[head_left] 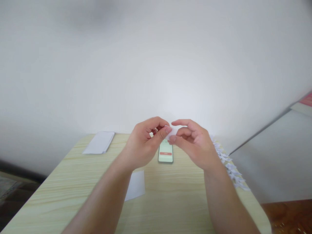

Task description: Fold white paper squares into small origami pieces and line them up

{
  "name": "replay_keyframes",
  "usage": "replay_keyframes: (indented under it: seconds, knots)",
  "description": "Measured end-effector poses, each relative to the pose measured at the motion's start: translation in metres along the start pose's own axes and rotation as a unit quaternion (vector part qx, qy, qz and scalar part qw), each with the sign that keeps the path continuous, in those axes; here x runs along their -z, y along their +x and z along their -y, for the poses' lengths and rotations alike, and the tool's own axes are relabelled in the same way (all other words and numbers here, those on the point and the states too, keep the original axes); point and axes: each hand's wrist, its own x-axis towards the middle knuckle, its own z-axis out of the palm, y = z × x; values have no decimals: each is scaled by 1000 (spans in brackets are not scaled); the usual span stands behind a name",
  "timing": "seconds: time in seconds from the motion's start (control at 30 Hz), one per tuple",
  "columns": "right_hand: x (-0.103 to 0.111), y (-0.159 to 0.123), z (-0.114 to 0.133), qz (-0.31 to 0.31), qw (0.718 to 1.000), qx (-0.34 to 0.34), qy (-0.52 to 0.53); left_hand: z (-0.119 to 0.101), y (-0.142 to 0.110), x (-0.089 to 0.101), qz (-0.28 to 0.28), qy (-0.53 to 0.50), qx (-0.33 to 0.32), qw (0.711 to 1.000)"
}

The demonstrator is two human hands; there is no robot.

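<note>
A small piece of white paper [173, 131] is held up between my two hands, above the table. My left hand [148, 138] pinches its left side between thumb and fingers. On the other side, my right hand [192, 139] grips the lower right part with thumb and bent fingers, its index finger raised off the paper. How the paper is folded is too small to tell. Behind and below it lies a phone [165, 155] with a lit screen, its upper end hidden by the hands and paper.
A stack of white paper [99, 143] lies at the table's far left. One white sheet [136, 186] rests partly under my left forearm. Several small folded white paper pieces [231, 169] line the right edge of the wooden table [170, 201]. A white wall [156, 65] stands behind.
</note>
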Motion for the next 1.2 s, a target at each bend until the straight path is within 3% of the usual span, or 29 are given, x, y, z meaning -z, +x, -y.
replay_keyframes:
  seconds: [0.1, 0.2, 0.37, 0.63, 0.87, 0.97, 1.07, 1.2]
  knots:
    - [1, 2, -2, 33, 999, -20, 7, 0, 0, 0, 3, -18, -1, 1000]
    - [2, 2, -3, 26, 1000, 4, -10, 0, 0, 0, -6, 1, -8, 1000]
    - [0, 0, -2, -14, 997, 43, -59, 0, -1, 1, -35, 52, -34, 997]
    - [-2, -1, 4, -97, 976, 149, -125, 1, -1, 3, -33, 107, -105, 988]
    - [-6, -3, 4, -145, 946, 221, -189, -4, -3, 1, -46, 122, -89, 987]
    - [-8, -2, 3, -131, 962, 192, -145, -4, -3, 0, -62, 138, -101, 983]
    - [-7, -1, 1, -70, 989, 115, -63, -4, -3, -2, -60, 135, -95, 984]
    - [-3, -1, 1, -15, 995, 50, -86, -4, -4, -3, -51, 118, -89, 988]
